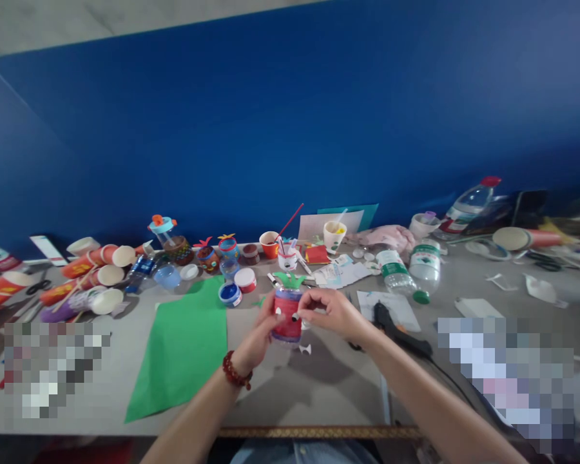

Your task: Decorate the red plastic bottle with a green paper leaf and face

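Observation:
A small red and purple cup with green paper leaves on its top is held upright over the table's middle. My left hand, with a beaded bracelet at the wrist, wraps round the cup's left side. On the right side of the cup, my right hand pinches a small black and white piece against the red surface. Another white spot shows on the cup near my left thumb. Below the cup lies a small white paper scrap.
Green paper lies to the left. Blue paint and decorated cups stand behind the hands. A black glue gun rests by my right forearm, with plastic bottles beyond. Paper cups lie at the left.

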Action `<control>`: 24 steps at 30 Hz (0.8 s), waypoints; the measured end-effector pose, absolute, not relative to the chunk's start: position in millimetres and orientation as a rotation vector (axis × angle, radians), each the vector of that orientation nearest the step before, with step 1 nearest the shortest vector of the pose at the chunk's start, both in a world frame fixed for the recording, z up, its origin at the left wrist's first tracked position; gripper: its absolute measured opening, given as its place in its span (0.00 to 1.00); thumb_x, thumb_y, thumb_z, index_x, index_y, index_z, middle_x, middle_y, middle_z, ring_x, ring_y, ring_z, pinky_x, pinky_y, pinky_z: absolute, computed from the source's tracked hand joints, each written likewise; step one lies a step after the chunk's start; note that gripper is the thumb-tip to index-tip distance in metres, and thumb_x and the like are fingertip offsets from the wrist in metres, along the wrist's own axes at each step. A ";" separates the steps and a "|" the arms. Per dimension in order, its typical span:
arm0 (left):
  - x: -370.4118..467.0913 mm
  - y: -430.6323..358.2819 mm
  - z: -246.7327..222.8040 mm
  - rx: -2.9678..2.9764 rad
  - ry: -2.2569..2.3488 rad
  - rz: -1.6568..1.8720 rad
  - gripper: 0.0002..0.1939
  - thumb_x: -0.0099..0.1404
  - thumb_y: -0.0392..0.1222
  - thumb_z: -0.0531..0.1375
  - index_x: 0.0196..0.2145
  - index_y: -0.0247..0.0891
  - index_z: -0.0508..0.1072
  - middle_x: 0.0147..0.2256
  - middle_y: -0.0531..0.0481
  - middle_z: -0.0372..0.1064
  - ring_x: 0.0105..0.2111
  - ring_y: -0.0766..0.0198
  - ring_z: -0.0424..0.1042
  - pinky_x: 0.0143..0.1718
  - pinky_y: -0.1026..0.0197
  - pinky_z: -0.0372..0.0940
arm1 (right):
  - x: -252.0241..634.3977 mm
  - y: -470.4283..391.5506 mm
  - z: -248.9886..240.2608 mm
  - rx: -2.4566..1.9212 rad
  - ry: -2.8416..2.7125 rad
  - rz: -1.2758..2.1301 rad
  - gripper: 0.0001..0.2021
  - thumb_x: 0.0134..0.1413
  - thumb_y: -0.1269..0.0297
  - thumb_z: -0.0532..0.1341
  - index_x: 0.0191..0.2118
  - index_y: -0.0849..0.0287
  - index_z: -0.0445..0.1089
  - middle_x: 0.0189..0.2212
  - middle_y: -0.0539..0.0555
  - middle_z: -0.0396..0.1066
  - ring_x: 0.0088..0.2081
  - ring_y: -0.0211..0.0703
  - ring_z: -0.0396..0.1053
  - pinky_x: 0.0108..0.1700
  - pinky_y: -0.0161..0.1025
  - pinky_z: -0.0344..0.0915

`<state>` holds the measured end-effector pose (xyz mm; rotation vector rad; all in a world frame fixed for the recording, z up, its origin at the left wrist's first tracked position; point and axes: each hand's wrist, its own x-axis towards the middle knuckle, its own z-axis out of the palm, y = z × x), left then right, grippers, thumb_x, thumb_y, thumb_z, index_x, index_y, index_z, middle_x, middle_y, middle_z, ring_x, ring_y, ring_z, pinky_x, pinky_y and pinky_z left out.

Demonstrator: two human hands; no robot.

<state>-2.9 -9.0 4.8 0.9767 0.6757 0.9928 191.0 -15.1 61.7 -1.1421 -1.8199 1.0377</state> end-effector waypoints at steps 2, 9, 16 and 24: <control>-6.8 -10.9 4.7 1.020 0.633 0.936 0.38 0.54 0.39 0.68 0.60 0.48 0.61 0.58 0.48 0.64 0.55 0.52 0.65 0.49 0.57 0.66 | 193.2 -16.3 63.7 -1.153 -1.830 1.016 0.04 0.53 0.67 0.62 0.29 0.60 0.72 0.27 0.50 0.73 0.30 0.38 0.68 0.33 0.33 0.62; -6.1 -16.0 8.7 1.130 0.613 0.938 0.45 0.55 0.39 0.68 0.65 0.52 0.52 0.62 0.46 0.58 0.57 0.49 0.63 0.51 0.54 0.66 | 195.4 -19.7 68.0 -1.189 -1.862 0.971 0.04 0.53 0.68 0.61 0.29 0.59 0.72 0.27 0.49 0.72 0.31 0.39 0.68 0.35 0.33 0.62; -5.1 -13.9 0.3 1.200 0.622 0.944 0.49 0.55 0.44 0.68 0.66 0.52 0.45 0.63 0.44 0.54 0.58 0.46 0.61 0.52 0.50 0.65 | 195.0 -18.4 63.0 -1.212 -1.848 0.965 0.03 0.53 0.68 0.62 0.29 0.59 0.72 0.27 0.49 0.72 0.31 0.39 0.68 0.34 0.33 0.61; -4.5 -12.3 -5.2 1.265 0.639 0.950 0.49 0.57 0.45 0.67 0.67 0.51 0.42 0.63 0.44 0.52 0.59 0.45 0.59 0.56 0.46 0.62 | 197.2 -17.8 61.0 -1.223 -1.845 0.978 0.04 0.52 0.67 0.62 0.29 0.59 0.72 0.26 0.49 0.72 0.30 0.38 0.67 0.33 0.33 0.60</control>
